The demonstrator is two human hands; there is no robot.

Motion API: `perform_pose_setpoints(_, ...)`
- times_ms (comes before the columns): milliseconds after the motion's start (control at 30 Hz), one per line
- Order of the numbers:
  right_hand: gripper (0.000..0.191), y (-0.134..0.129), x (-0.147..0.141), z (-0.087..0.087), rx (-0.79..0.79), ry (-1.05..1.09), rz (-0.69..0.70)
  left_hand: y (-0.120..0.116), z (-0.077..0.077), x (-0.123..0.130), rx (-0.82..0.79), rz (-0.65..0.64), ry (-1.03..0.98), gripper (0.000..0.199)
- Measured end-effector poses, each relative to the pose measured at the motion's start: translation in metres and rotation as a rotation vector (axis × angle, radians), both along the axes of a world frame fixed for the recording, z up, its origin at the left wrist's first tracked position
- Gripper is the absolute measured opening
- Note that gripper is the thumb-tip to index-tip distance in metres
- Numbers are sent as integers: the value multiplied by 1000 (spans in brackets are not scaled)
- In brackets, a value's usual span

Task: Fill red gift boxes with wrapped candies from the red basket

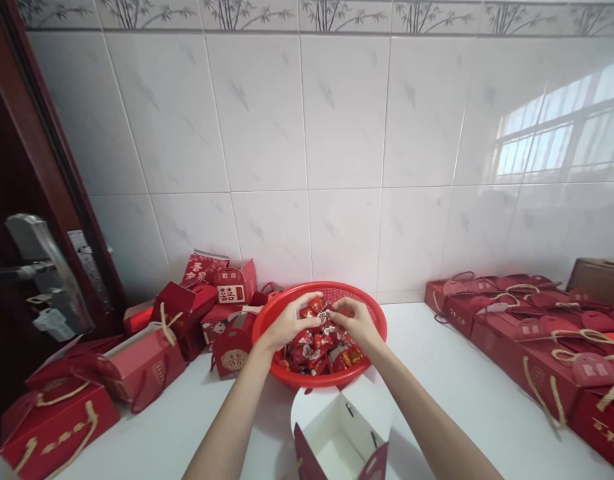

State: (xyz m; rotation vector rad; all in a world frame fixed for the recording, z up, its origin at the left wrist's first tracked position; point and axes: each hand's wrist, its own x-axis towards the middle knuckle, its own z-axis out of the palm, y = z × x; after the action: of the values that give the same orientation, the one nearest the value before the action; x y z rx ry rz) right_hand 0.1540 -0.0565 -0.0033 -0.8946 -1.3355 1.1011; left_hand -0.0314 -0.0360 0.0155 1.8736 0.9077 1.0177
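Observation:
A red plastic colander basket point(259, 327) stands against the tiled wall, piled with red-wrapped candies point(317, 350). Over the pile, my left hand point(293, 325) curves its thumb and fingers around a wrapped candy. My right hand point(357, 325) has thumb and fingertips closed on a red wrapped candy near the middle of the pile; the fingers partly hide it. In front of the basket, between my forearms, an opened gift box point(341, 433) shows its white inside, with its flaps spread and nothing visible in it.
Several red gift boxes with rope handles point(61, 427) crowd the left side beside a dark door with a metal handle point(51, 273). More closed red boxes point(527, 347) stand in rows at right, near a brown carton point(597, 283). All rest on a white tabletop point(411, 373).

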Motion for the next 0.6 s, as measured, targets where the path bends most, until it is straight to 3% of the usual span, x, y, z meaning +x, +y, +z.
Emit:
perform_pose_setpoints(233, 33, 0, 3, 2, -86, 78, -62, 7, -4, -1, 64, 120, -13, 62)
perform_pose_setpoints(600, 41, -4, 4, 6, -72, 116, 99, -3, 5, 2, 89, 176, 9, 60)
